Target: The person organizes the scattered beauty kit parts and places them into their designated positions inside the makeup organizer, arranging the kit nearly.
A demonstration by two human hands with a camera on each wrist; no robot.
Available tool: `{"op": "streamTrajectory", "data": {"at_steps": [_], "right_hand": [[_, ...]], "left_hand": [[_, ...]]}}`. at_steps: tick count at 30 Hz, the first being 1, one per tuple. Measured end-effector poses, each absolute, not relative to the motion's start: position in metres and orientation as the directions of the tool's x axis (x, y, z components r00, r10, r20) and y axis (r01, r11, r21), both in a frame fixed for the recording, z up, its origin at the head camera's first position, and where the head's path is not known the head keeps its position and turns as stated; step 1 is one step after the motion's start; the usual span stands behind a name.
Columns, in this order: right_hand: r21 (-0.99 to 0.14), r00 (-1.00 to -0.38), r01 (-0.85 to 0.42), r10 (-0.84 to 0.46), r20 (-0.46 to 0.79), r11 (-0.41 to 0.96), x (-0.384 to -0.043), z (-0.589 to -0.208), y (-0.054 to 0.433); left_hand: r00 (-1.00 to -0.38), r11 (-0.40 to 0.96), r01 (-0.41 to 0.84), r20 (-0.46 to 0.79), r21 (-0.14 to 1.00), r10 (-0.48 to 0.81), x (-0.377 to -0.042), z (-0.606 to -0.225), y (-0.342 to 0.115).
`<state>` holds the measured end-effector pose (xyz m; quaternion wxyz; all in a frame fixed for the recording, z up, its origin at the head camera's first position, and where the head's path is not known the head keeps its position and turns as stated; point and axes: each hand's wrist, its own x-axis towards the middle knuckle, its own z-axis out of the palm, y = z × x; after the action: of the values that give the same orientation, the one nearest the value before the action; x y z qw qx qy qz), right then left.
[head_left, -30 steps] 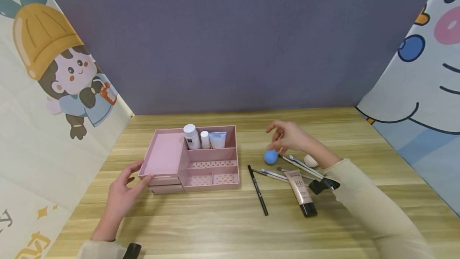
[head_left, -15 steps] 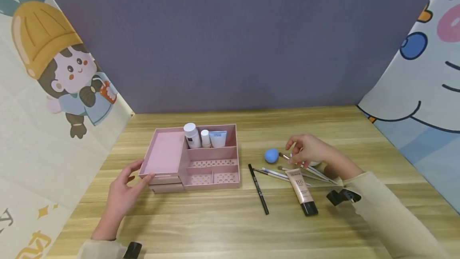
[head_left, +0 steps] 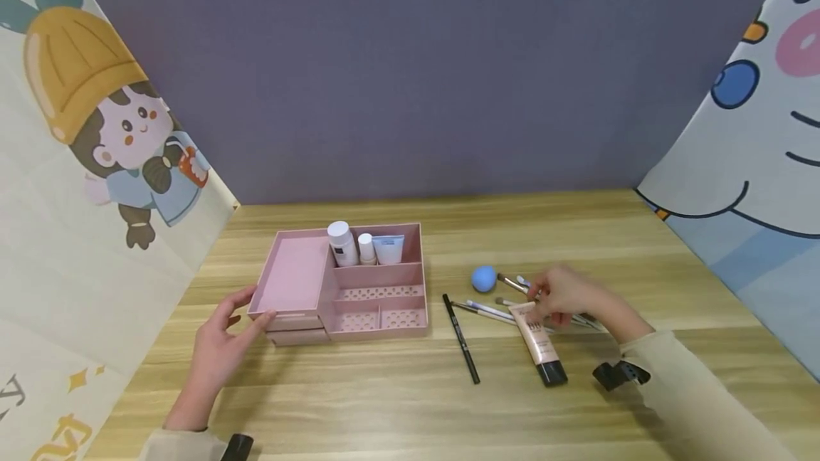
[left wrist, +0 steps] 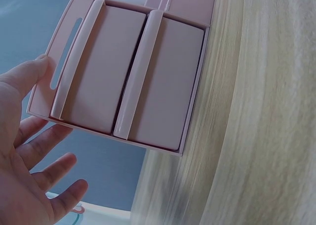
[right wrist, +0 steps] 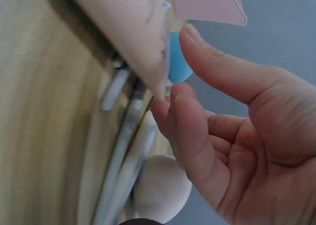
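Note:
My left hand holds the front left corner of a pink makeup organizer. In the left wrist view its thumb lies on the front panel beside the slot, with fingertips at the side wall. My right hand is at the flat end of a BB cream tube with a black cap. In the right wrist view the fingertips touch the tube's end, while the thumb stands apart from it. Several makeup brushes lie under and behind the tube, partly hidden by the hand.
A blue makeup sponge and a black pencil lie between organizer and brushes. A white sponge sits by the brushes. Two white bottles and a light blue tube stand in the organizer's back compartment.
My right hand has moved from above the blue sponge, across the brushes, rightward and nearer to me, down to the BB cream tube. The left hand has stayed at the organizer.

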<state>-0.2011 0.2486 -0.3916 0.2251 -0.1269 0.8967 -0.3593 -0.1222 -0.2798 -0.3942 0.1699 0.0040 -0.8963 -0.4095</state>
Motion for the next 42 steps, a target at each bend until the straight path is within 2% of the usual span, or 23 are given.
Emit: {"op": "streamTrajectory", "data": {"at_steps": [17,32,42], "right_hand": [[-0.772,-0.860,-0.073,-0.432,-0.271,0.631,-0.195,-0.406,0.254],[-0.869,-0.861,0.039,-0.425,-0.280,0.493,-0.197,-0.410,0.256],[-0.894,-0.862,0.013,-0.448,-0.237,0.447,-0.199,-0.406,0.253]], "left_hand": [[-0.946,0.669,0.137,0.297,0.730,-0.130,-0.123,-0.394,-0.281],[-0.937,0.671,0.143,0.318,0.727,-0.145,-0.122,-0.397,-0.283],[-0.948,0.655,0.121,0.282,0.746,-0.147,-0.122,-0.396,-0.282]]}}
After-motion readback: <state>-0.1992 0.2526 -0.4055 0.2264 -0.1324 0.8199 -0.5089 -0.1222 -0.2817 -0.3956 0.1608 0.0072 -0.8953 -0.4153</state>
